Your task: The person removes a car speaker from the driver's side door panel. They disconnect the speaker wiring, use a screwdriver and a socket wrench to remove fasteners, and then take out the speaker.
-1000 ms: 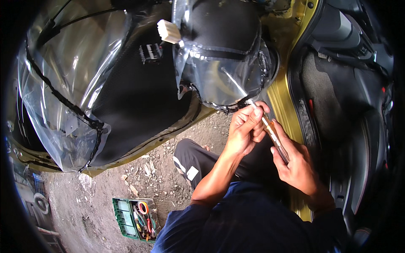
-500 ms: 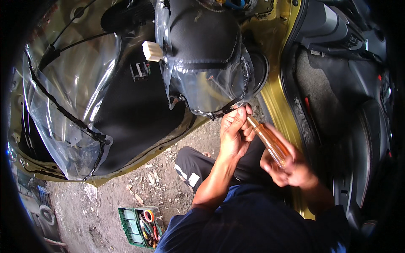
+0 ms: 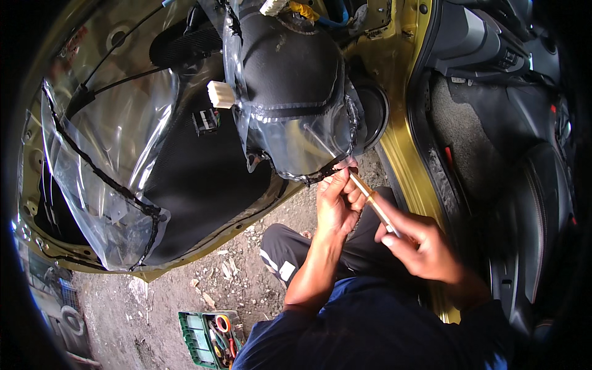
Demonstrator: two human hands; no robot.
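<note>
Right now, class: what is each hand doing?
Left hand: closed, pinching the plastic sheet edge.
Right hand: closed on the screwdriver.

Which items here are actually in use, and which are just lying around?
In use:
- long slim tool, held in right hand, steadied by left hand
- clear plastic sheet on the open yellow car door, where the tool tip goes

Lying about:
- green tool case on the ground
- white connector

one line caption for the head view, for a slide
Both hands steady a screwdriver at the plastic sheet on an open car door.
</note>
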